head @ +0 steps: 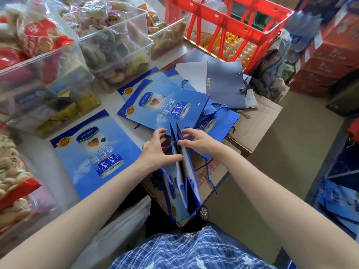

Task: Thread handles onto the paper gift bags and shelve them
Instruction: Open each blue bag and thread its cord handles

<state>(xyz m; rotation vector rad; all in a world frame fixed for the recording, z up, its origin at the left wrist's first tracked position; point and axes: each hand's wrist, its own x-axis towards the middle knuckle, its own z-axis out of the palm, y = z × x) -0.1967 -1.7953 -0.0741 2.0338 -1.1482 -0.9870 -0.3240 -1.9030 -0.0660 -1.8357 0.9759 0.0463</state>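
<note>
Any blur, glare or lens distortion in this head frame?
Head view: wide-angle bending at the edges; clear bins at top left smeared and glary; hands and gift bag sharp enough; soft, even light.

Single head-worn wide-angle view, looking forward and steeply down. Close range: both bare forearms enter from bottom edge, blue plaid garment (194,251) at bottom centre. Red plastic lattice crate (229,26) marks far end, top centre. Edges bowed by lens. No second view, no overlap.
</note>
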